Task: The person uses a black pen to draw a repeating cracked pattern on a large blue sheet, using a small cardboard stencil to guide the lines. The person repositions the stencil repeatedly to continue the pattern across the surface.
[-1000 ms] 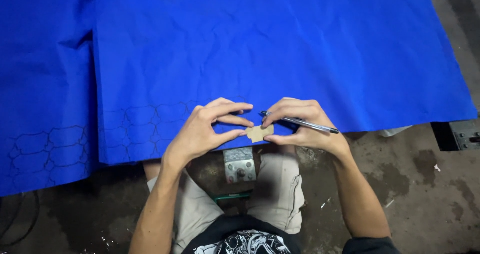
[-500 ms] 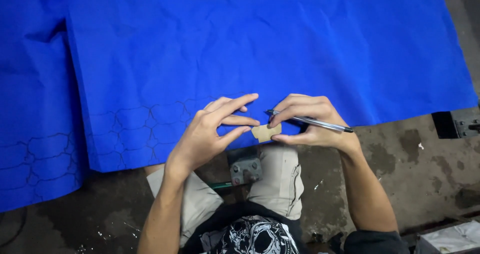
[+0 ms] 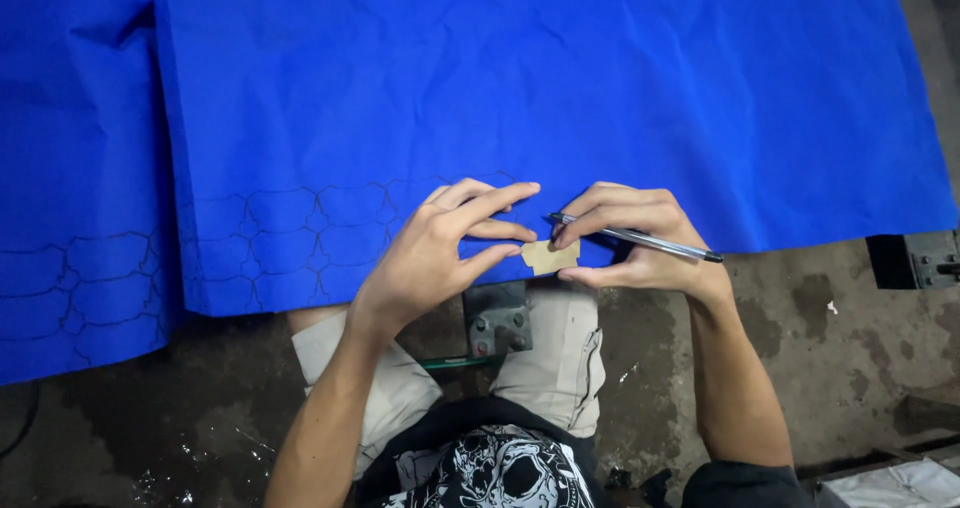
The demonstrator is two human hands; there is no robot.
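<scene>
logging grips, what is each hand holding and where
Right hand holds a pen by its barrel, and with the left hand pinches a small tan card by its side edges.

Both hands [image 3: 440, 253] [image 3: 635, 238] on tan template [image 3: 549, 257], blue fabric [image 3: 560, 88].
</scene>
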